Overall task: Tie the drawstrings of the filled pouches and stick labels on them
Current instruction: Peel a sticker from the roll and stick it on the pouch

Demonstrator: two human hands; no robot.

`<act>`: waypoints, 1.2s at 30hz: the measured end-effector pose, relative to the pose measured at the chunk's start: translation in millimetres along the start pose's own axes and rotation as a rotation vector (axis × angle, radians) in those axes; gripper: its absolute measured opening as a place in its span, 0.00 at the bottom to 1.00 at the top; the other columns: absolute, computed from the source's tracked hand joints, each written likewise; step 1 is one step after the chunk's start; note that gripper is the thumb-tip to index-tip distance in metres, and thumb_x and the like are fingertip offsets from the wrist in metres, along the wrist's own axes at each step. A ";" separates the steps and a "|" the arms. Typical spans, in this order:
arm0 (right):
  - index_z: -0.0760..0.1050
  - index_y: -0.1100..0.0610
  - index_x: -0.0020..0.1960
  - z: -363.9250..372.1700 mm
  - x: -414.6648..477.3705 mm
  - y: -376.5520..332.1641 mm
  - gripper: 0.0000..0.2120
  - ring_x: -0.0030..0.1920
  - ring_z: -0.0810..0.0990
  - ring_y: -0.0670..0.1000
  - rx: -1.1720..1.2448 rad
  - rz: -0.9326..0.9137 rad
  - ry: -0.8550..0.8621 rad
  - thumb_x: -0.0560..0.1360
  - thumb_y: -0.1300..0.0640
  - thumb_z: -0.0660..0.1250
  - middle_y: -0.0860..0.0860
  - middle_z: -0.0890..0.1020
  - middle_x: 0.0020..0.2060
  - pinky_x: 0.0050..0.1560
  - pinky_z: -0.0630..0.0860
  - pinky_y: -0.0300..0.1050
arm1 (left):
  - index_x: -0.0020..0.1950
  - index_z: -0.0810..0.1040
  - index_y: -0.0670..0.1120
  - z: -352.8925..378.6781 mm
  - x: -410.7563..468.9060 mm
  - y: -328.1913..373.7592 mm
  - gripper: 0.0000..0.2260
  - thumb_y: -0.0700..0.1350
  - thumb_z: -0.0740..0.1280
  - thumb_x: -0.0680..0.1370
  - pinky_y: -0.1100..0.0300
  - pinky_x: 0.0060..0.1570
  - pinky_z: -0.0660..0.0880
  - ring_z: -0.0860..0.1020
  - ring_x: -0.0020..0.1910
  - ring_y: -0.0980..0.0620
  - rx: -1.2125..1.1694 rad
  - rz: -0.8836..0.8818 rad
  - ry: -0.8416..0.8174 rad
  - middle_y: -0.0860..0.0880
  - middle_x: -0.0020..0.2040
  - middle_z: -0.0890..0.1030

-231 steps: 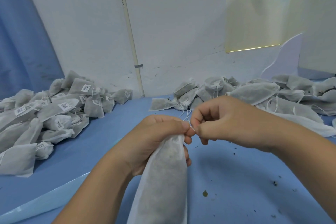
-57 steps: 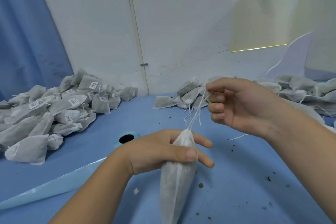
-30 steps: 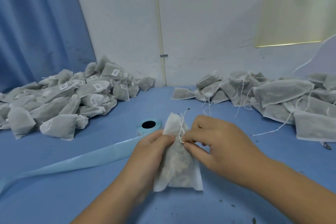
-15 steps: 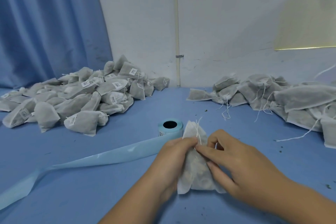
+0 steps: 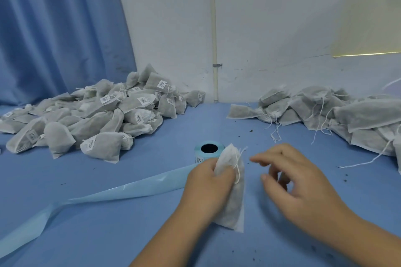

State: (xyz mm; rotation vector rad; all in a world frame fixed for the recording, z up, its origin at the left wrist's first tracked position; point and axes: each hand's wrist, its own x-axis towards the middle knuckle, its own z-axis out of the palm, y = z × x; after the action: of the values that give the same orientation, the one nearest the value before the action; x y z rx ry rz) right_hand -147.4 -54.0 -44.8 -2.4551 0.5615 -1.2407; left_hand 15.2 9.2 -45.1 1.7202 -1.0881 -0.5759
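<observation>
Having pinched the drawstring (image 5: 237,169) half a second ago, the right hand (image 5: 303,184) now hangs apart, right of the one pouch (image 5: 235,201), fingers loose and empty; the left hand (image 5: 208,186) still grips that pouch, which stands on the blue table (image 5: 130,234) at lower centre. One label roll (image 5: 199,154) stands just behind it and one backing strip (image 5: 121,191) trails to the lower left. Two heaps lie behind: the labelled heap (image 5: 104,119) at left, the seemingly unlabelled heap (image 5: 336,110) at right.
</observation>
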 end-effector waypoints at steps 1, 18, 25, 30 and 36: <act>0.77 0.42 0.51 1.3 7.2 5.5 0.13 0.42 0.77 0.43 0.029 0.061 0.027 0.74 0.60 0.64 0.39 0.75 0.45 0.39 0.69 0.29 | 0.30 0.69 0.51 -2.2 1.8 -1.7 0.13 0.47 0.64 0.75 0.68 0.25 0.61 0.67 0.27 0.59 0.110 0.033 0.043 0.57 0.26 0.71; 0.73 0.50 0.66 65.4 107.2 47.4 0.26 0.58 0.72 0.45 -0.269 0.079 -0.672 0.72 0.68 0.59 0.45 0.74 0.60 0.59 0.67 0.39 | 0.31 0.62 0.47 -26.2 30.1 -24.0 0.15 0.45 0.64 0.74 0.67 0.22 0.63 0.62 0.26 0.55 0.465 0.024 0.160 0.52 0.30 0.64; 0.76 0.53 0.57 57.2 116.6 47.3 0.15 0.51 0.72 0.48 -0.370 0.082 -0.708 0.72 0.63 0.64 0.44 0.71 0.49 0.49 0.66 0.40 | 0.31 0.65 0.48 -43.8 31.7 -24.5 0.13 0.48 0.68 0.70 0.64 0.23 0.60 0.64 0.27 0.53 0.311 -0.050 0.072 0.52 0.28 0.66; 0.75 0.52 0.59 56.2 107.0 50.1 0.16 0.48 0.72 0.47 -0.328 0.149 -0.656 0.73 0.61 0.64 0.45 0.72 0.53 0.49 0.67 0.40 | 0.31 0.65 0.49 -52.9 30.1 -25.5 0.12 0.50 0.68 0.67 0.63 0.27 0.60 0.64 0.26 0.52 0.145 -0.116 -0.061 0.52 0.28 0.65; 0.73 0.46 0.53 61.0 85.2 41.8 0.12 0.38 0.72 0.44 -0.236 0.159 -0.310 0.71 0.58 0.65 0.42 0.70 0.46 0.42 0.71 0.43 | 0.33 0.68 0.48 -58.2 31.7 -26.3 0.11 0.52 0.67 0.61 0.59 0.31 0.63 0.66 0.28 0.51 0.116 -0.148 -0.095 0.49 0.30 0.67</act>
State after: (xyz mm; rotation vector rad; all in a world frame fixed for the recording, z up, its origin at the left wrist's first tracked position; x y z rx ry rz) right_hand -59.6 -124.6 -40.0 -2.6620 0.8335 -0.7493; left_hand 86.3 12.8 -42.1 1.9023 -1.0846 -0.7050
